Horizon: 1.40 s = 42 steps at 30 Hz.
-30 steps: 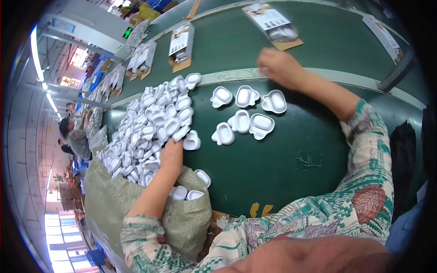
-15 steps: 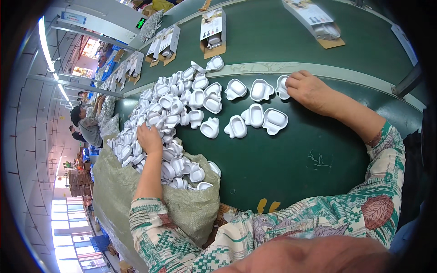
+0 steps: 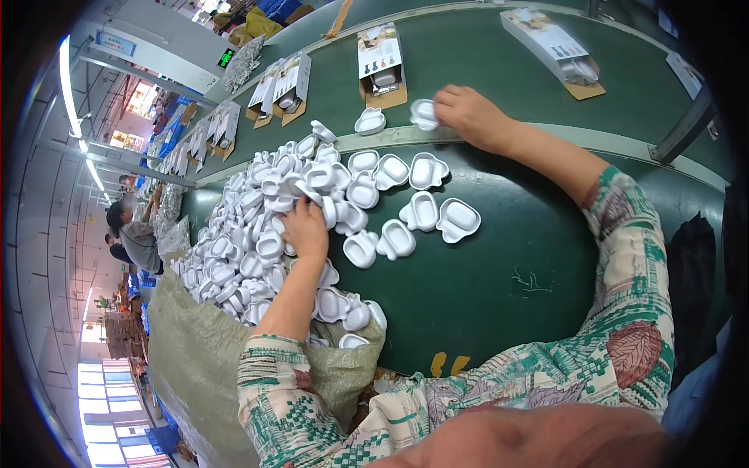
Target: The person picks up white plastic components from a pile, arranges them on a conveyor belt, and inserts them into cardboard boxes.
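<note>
A heap of small white plastic dish-shaped pieces (image 3: 234, 249) lies on the left, each with a rounded hollow and a lobed edge. Fingers extended, my left hand (image 3: 306, 230) reaches into the heap's right side and touches several pieces; some fingertips are hidden among them. My right hand (image 3: 472, 118) grips one white dish-shaped piece (image 3: 424, 115) by its right end, above the border of the conveyor belt. Just left of it, another white dish-shaped piece (image 3: 370, 121) rests hollow side up. Several more, such as one dish-shaped piece (image 3: 459, 219), lie spread on the green worktop (image 3: 468, 288).
A pale green woven sack (image 3: 195, 335) sits under the heap's near side. Beyond the worktop runs a green conveyor belt (image 3: 460, 54) with open-ended printed boxes (image 3: 380, 58) and another printed box (image 3: 550, 47). A metal post (image 3: 686, 136) stands at right. Other people (image 3: 139, 234) are at far left.
My right hand has moved left and away from me, carrying a piece from the row's right end. My left hand has shifted right within the heap, and pieces there have moved right.
</note>
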Each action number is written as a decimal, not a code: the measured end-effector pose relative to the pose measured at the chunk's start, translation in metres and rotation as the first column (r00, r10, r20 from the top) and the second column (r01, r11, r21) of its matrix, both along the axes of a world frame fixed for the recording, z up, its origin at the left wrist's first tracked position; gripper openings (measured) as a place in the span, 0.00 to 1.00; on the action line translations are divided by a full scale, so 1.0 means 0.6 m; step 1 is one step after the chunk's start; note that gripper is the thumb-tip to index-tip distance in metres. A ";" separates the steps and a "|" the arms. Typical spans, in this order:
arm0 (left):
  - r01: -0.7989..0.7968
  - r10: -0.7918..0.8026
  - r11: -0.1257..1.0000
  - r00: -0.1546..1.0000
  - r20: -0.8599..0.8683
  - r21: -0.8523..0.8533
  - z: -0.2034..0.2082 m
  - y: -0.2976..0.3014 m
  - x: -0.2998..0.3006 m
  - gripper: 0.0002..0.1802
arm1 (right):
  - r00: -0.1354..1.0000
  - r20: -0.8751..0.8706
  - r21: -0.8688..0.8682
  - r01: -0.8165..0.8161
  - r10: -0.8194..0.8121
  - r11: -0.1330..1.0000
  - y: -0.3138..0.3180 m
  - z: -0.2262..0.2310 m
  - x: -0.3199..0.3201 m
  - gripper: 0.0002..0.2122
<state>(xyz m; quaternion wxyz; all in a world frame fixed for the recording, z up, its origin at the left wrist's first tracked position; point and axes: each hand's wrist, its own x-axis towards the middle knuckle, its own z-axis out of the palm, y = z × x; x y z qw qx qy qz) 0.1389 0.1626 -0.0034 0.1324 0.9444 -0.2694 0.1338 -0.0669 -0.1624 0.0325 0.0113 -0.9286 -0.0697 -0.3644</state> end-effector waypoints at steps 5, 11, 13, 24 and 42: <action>-0.031 0.030 0.999 0.995 -0.092 -0.008 -0.014 -0.058 -0.050 0.20 | 0.982 0.050 -0.117 0.186 -0.182 0.975 -0.026 -0.002 0.100 0.04; 0.067 -0.068 0.997 0.997 0.039 0.032 -0.017 -0.088 -0.075 0.31 | 0.876 0.127 -0.093 0.477 -0.465 0.874 -0.093 -0.013 0.148 0.04; 0.068 -0.069 0.997 0.996 0.049 0.025 -0.011 -0.081 -0.075 0.30 | 0.863 0.181 -0.048 0.486 -0.471 0.872 -0.086 -0.011 0.138 0.04; 0.098 -0.101 0.987 0.995 0.015 0.124 -0.008 -0.077 -0.059 0.37 | 0.972 -0.170 0.171 -0.134 0.163 0.976 -0.001 -0.030 0.090 0.05; 0.100 -0.096 0.990 0.995 -0.039 0.096 -0.005 -0.080 -0.061 0.31 | 0.976 -0.091 0.187 0.214 -0.200 0.959 -0.054 -0.039 0.152 0.05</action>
